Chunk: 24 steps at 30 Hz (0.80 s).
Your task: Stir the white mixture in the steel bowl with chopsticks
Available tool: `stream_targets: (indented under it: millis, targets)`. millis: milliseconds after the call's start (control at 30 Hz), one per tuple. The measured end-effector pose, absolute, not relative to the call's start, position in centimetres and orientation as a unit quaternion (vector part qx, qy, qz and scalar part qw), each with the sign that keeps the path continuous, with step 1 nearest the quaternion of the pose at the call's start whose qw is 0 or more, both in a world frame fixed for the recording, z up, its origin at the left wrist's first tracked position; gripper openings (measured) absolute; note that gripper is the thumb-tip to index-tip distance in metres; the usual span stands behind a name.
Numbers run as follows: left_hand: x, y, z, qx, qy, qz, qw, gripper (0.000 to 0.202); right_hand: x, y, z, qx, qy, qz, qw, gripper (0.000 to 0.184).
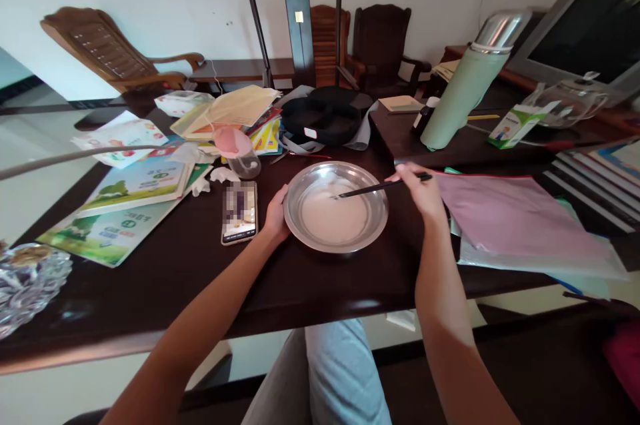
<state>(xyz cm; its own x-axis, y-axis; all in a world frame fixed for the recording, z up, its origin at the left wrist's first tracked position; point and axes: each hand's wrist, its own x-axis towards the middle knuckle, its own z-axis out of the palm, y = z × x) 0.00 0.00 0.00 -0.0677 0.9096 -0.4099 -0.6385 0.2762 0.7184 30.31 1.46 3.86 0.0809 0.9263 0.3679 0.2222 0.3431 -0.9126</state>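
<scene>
A round metal bowl [376,228] stands on the dark table in front of me, with a pale, whitish mixture [334,215] in it. My left hand [278,213] grips the bowl's left rim, fingers curled around the side. In my right hand [417,188], above the right of the bowl, are black chopsticks [373,189] slanting down to the left. Their tips reach into the mixture, near the far half of the bowl. Left of the bowl lies a phone [240,213] with a lit screen.
Books [135,188], a pink-lidded cup [243,153] and a glass dish [37,288] occupy the left. A black bag [325,119] sits behind the bowl. To the right are a green thermos [463,88], a small box [515,126] and a pink folder [510,215].
</scene>
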Motion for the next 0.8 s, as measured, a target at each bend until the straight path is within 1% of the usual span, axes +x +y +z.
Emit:
stream_targets:
  millis: [33,100,233,300,333,433,500,567,667,700,733,800]
  targets:
    - [0.0,-0.1,-0.1,0.157,0.439,0.581,0.667,0.025,30.8,1.5,3.7,-0.493,-0.572,0.305,0.581,0.051]
    - [-0.1,-0.2,0.0,0.164,0.443,0.581,0.662,0.024,31.2,1.4,3.6,-0.488,-0.560,0.324,0.586,0.053]
    - [-0.1,-0.3,0.1,0.170,0.455,0.583,0.651,0.025,29.8,1.1,4.0,-0.433,-0.632,0.398,0.505,0.049]
    - [-0.1,-0.3,0.1,0.170,0.451,0.587,0.651,0.026,29.2,1.0,4.1,-0.427,-0.649,0.390,0.494,0.047]
    - [0.0,-0.4,0.1,0.171,0.447,0.589,0.651,0.026,29.3,1.1,4.1,-0.438,-0.642,0.373,0.507,0.047]
    - [0.1,-0.4,-0.1,0.173,0.436,0.595,0.653,0.028,30.6,1.3,4.0,-0.494,-0.572,0.300,0.582,0.050]
    - [0.2,-0.3,-0.2,0.168,0.435,0.596,0.653,0.028,31.3,1.2,3.9,-0.495,-0.553,0.299,0.600,0.055]
    - [0.2,-0.3,-0.1,0.162,0.436,0.593,0.657,0.027,30.9,1.0,4.1,-0.470,-0.582,0.335,0.572,0.055]
    - [0.2,-0.3,0.1,0.158,0.439,0.591,0.658,0.025,29.3,0.7,4.4,-0.431,-0.656,0.381,0.489,0.049]
    - [0.2,-0.3,0.1,0.157,0.442,0.592,0.656,0.025,28.9,0.7,4.4,-0.425,-0.668,0.381,0.478,0.048]
    - [0.2,-0.2,0.2,0.157,0.444,0.593,0.653,0.026,28.8,0.7,4.4,-0.430,-0.666,0.371,0.484,0.047]
    - [0.2,-0.2,0.3,0.162,0.445,0.597,0.648,0.027,29.4,1.0,4.1,-0.460,-0.629,0.328,0.534,0.046]
